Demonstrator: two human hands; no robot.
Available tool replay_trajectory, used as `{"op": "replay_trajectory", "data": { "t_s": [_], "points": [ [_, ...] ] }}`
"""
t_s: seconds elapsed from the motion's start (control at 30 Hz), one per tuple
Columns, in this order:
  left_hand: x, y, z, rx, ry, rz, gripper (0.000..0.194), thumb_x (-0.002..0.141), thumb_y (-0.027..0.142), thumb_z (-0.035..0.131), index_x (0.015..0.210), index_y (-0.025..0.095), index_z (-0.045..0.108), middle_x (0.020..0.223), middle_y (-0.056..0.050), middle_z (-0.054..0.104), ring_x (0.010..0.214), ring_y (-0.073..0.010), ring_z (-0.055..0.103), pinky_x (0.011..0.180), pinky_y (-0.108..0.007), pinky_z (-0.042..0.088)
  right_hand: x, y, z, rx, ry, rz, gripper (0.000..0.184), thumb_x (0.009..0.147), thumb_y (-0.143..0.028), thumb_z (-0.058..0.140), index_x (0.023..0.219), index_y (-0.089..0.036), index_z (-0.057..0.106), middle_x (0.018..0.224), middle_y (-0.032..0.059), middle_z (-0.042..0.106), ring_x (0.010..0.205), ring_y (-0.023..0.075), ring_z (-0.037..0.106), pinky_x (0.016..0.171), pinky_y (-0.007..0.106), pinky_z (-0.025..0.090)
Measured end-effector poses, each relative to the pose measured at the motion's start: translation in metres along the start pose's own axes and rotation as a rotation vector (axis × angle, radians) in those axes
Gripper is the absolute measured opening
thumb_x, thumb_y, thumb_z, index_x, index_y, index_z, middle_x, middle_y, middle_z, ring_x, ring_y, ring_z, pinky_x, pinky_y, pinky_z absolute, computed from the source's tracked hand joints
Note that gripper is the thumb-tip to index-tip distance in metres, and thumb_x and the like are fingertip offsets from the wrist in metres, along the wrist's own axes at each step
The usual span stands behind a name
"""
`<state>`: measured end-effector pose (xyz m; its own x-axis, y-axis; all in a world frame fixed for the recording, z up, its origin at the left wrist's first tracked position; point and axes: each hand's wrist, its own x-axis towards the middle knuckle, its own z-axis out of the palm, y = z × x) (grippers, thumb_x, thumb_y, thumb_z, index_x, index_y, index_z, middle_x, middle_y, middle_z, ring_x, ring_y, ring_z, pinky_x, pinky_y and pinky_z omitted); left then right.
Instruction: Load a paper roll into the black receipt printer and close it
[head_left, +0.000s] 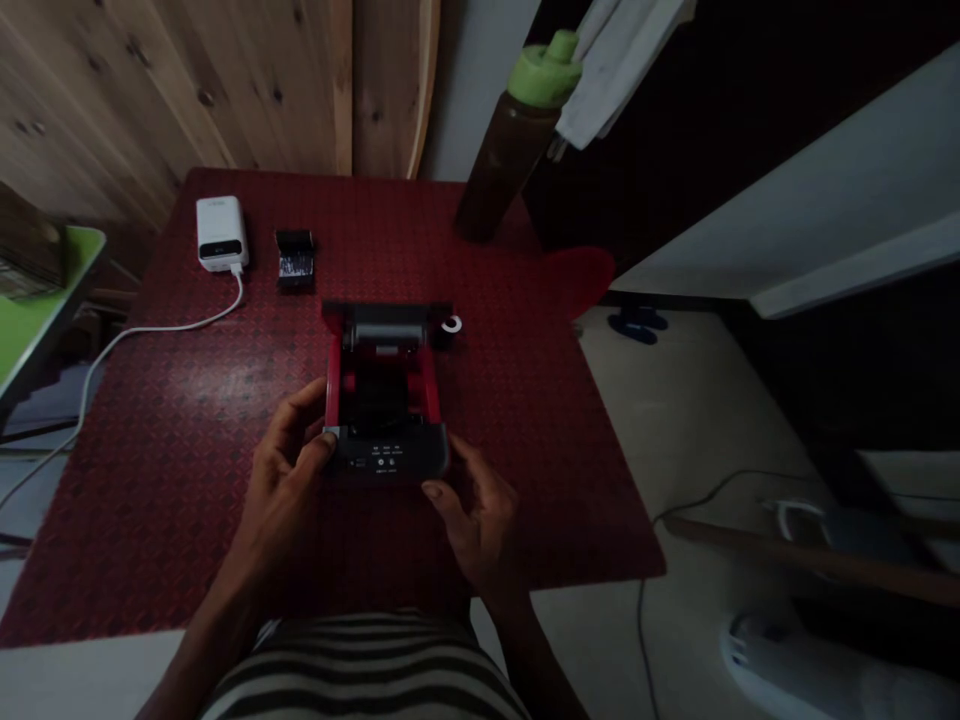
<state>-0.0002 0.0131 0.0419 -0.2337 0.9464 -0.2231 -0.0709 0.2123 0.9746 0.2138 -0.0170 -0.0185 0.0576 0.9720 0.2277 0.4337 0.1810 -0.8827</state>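
A small red and black printer lies on the red table in front of me, its lid raised at the back and its red-sided inner bay uncovered. Its dark front panel has small white markings. My left hand grips the left side, thumb on the front corner and fingers along the side. On the opposite side, my right hand holds the front right corner between thumb and fingers. Just right of the lid is a small white-cored roll. A dark ribbon piece rests farther back on the left.
A white power bank with a white cable sits at the table's back left. A brown bottle with a green cap stands at the back right. Behind is a wooden panel; a red stool adjoins the right edge.
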Motion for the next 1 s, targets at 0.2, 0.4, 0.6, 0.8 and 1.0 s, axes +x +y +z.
{"op": "replay_trajectory", "data": {
  "t_s": [0.2,0.4,0.6,0.8,1.0],
  "points": [
    [-0.003,-0.008,-0.001,-0.016,-0.025,0.002,0.055,0.101,0.041,0.069,0.154,0.026,0.065,0.156,-0.011,0.069,0.144,-0.0338,0.067,0.114,-0.047,0.059,0.01,-0.013,-0.02,-0.081,0.003,-0.083,0.042,0.111,-0.048,0.063,0.145,-0.026,0.074,0.133,0.0094,0.084,0.112,0.0283,0.084,0.097,0.042,0.071],
    [0.002,-0.027,-0.006,-0.055,-0.076,0.124,0.059,0.102,0.051,0.07,0.153,0.022,0.062,0.154,-0.016,0.069,0.14,-0.036,0.069,0.116,-0.054,0.057,0.081,-0.05,-0.019,-0.28,-0.155,-0.378,0.038,0.111,-0.013,0.057,0.136,-0.031,0.08,0.129,0.0065,0.086,0.119,0.0256,0.081,0.11,0.048,0.066],
    [0.006,-0.04,-0.007,-0.038,-0.069,0.173,0.057,0.103,0.05,0.068,0.152,0.021,0.063,0.156,-0.018,0.066,0.152,-0.038,0.059,0.12,-0.056,0.052,0.14,-0.072,0.023,-0.597,-0.638,-0.384,0.043,0.103,0.002,0.055,0.123,-0.023,0.082,0.121,0.0093,0.086,0.11,0.0262,0.082,0.101,0.042,0.067],
    [0.006,-0.04,-0.007,-0.029,-0.067,0.203,0.054,0.104,0.048,0.067,0.151,0.022,0.063,0.155,-0.016,0.066,0.147,-0.0355,0.062,0.125,-0.057,0.046,0.143,-0.066,0.034,-0.72,-0.655,-0.367,0.034,0.101,-0.003,0.062,0.125,-0.022,0.077,0.13,0.0143,0.082,0.115,0.0296,0.081,0.101,0.042,0.064],
    [0.007,-0.041,-0.007,-0.019,-0.077,0.204,0.051,0.105,0.047,0.065,0.15,0.023,0.062,0.155,-0.015,0.065,0.149,-0.0354,0.061,0.127,-0.058,0.043,0.146,-0.07,0.041,-0.817,-0.656,-0.315,0.037,0.099,-0.004,0.059,0.127,-0.021,0.076,0.126,0.0176,0.082,0.104,0.0328,0.083,0.092,0.045,0.065]
  ]
}}
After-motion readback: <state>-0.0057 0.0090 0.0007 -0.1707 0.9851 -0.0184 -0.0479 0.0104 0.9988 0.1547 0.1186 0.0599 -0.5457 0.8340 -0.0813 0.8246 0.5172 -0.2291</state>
